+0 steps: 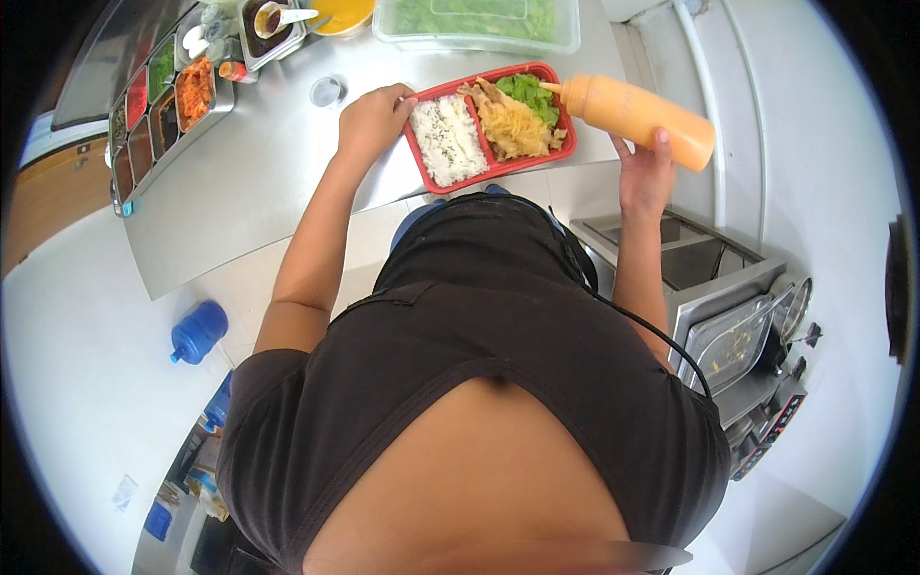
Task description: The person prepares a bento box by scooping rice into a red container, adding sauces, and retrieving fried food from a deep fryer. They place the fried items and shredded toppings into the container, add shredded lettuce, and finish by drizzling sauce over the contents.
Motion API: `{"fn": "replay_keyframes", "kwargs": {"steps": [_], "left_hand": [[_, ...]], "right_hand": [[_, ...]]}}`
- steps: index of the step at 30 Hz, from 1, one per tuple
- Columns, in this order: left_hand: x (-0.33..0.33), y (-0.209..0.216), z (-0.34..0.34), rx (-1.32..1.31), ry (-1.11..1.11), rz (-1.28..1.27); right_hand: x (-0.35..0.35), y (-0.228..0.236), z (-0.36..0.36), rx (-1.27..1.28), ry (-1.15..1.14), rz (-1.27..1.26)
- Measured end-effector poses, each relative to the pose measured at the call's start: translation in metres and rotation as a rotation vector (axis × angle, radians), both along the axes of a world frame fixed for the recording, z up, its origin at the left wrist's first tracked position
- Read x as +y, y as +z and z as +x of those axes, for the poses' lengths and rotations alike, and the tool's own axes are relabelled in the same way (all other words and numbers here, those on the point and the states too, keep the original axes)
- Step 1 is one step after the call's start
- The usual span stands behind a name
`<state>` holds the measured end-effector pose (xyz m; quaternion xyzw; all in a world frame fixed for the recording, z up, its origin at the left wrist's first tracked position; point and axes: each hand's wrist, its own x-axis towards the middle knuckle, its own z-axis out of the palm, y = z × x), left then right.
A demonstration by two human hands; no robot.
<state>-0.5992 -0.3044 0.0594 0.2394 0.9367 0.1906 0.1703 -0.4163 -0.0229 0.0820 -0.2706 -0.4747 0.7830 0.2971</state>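
A red two-compartment lunch box [505, 169] sits near the front edge of the steel counter. White rice with dark flecks [448, 142] fills its left compartment. In the right one, shredded yellow topping [516, 126] lies over browned pieces, beside green lettuce [529, 95]. My left hand [372, 123] holds the box at its upper left rim, fingers partly hidden. My right hand [647, 172] grips an orange squeeze bottle [640, 117] low on its body. The bottle is tilted on its side, its nozzle pointing left over the lettuce. I cannot make out any sauce coming out.
At the left stands a rack of topping pans [158, 125], with shredded orange food [195, 91] in one. A small clear cup [327, 92] lies nearby. Behind the box are a lettuce tub [479, 43] and a dark sauce pan with a ladle [271, 19]. Steel fryers [704, 264] stand right.
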Motion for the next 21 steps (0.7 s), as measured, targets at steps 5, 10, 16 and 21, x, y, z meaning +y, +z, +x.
{"fn": "replay_keyframes", "kwargs": {"steps": [5, 10, 16, 21], "left_hand": [[-0.003, -0.002, 0.008, -0.037, 0.042, 0.042], [-0.004, -0.001, 0.01, -0.076, 0.059, 0.044], [-0.006, 0.018, 0.005, 0.015, 0.02, 0.116], [0.026, 0.073, 0.012, -0.097, -0.096, 0.846]], "right_hand": [[-0.007, 0.0, -0.014, 0.053, 0.005, -0.145], [-0.004, 0.006, -0.024, 0.242, 0.046, -0.536], [-0.011, 0.018, -0.035, 0.422, 0.192, -0.873], [-0.034, 0.041, -0.058, 0.372, 0.457, -0.982]]}}
